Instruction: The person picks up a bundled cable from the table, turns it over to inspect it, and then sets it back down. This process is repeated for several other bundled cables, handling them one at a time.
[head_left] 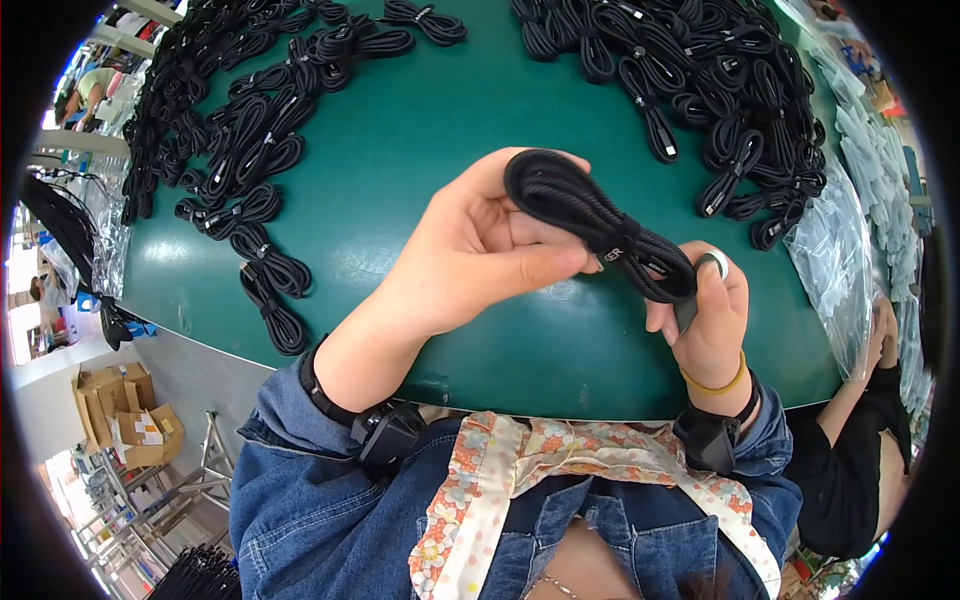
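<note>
A coiled black braided cable point(565, 200) with a strap round its middle is held up above the green table, tilted down to the right. My left hand point(465, 245) is closed on its left part, thumb under the strap and fingers behind the coil. At its lower right end my right hand point(712, 310) pinches the loop between thumb and fingers. Something small, pale and curved shows at the right thumb tip; I cannot tell what it is. A grey flat piece sits between the right fingers, partly hidden.
Bundled black cables point(270, 120) lie heaped along the table's left side, and another heap point(690, 70) at the far right. Clear plastic bags point(840, 270) hang over the right edge. Another person's arm point(850, 410) is at the right. Cardboard boxes point(130, 420) stand off the table's left.
</note>
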